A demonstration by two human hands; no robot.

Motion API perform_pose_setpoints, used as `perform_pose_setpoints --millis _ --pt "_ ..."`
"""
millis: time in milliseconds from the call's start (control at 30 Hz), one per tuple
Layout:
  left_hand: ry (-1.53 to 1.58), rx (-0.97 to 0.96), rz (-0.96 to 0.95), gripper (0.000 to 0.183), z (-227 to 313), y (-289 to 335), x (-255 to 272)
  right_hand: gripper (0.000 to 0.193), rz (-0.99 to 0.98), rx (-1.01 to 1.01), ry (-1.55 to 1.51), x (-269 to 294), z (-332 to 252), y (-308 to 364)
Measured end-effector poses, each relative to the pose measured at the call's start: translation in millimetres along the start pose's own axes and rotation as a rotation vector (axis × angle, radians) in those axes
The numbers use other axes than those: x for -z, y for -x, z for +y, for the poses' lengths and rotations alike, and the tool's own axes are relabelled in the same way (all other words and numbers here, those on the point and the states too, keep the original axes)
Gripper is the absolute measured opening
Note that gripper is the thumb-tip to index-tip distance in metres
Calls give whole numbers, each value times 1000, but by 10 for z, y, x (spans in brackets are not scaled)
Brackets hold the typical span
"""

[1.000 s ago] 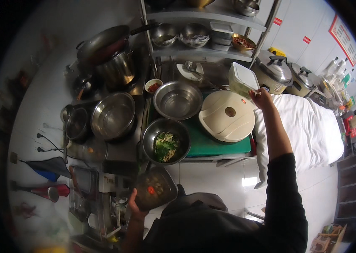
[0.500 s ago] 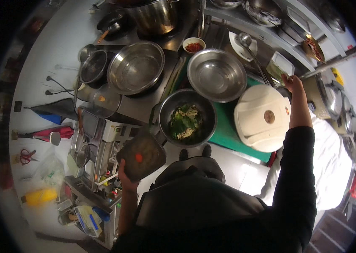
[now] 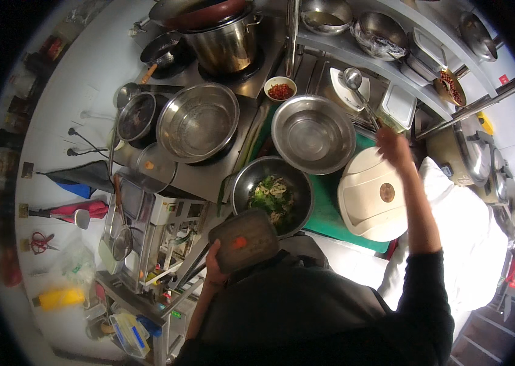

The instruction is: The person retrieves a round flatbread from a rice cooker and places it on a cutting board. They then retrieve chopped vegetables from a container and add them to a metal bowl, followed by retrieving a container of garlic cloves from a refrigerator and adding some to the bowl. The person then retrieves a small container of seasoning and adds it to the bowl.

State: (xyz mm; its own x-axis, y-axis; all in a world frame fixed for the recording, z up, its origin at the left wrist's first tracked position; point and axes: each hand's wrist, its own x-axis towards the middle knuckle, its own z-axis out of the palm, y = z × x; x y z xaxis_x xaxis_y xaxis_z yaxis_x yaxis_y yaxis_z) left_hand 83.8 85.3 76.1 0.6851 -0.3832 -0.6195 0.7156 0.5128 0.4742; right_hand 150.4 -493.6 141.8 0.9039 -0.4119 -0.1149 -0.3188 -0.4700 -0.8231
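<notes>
My left hand is closed on the edge of a dark, round-cornered rectangular container with one orange-red spot on it. The container overlaps the near edge of a steel mixing bowl with green leaves and pale strips inside. My right hand is at the lower end of the handle of a steel ladle; its fingers are blurred, so their grip is unclear. Beneath that hand lies a cream-coloured lid. An empty-looking steel basin stands beyond the mixing bowl.
A green board lies under the bowls. Another steel basin and a tall stockpot occupy the stove on the left. A small bowl of chopped red pieces sits behind. A person in white stands close on my right.
My left hand has brought the container right, up to the mixing bowl. My right hand has moved left and nearer, from beside the white-lidded tub to the ladle handle's end.
</notes>
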Motion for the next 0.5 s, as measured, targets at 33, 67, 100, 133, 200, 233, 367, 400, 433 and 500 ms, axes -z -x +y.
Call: perform_pose_setpoints --millis 33,67,100,133,200,233,367,400,433,500 --pt "21 60 -23 55 37 -59 -23 17 -110 45 -145 -266 -243 370" --pt "55 119 -71 56 70 -116 -37 16 -173 81 -100 -583 -438 752" --pt "83 176 -96 57 98 -141 -37 19 -253 151 26 -871 -593 1097" --pt "65 214 -77 56 134 -193 -34 25 -279 283 377 -1122 -694 1404" --pt "88 273 -162 54 225 -269 7 34 -338 97 421 -1613 -734 1870" --pt "99 275 -209 54 266 -310 20 39 -240 -20 461 -1808 -684 2040" --pt "-156 195 -261 52 434 -382 102 42 -143 -300 36 -2408 -229 2220" --pt "-299 140 -254 52 472 -399 122 40 -135 -403 -113 -2495 -133 2269" --pt "-167 206 -281 51 490 -428 138 30 -106 -399 -273 -2546 -50 2303" --pt "134 310 -392 49 525 -520 170 26 -60 -363 -311 -2648 43 2273"
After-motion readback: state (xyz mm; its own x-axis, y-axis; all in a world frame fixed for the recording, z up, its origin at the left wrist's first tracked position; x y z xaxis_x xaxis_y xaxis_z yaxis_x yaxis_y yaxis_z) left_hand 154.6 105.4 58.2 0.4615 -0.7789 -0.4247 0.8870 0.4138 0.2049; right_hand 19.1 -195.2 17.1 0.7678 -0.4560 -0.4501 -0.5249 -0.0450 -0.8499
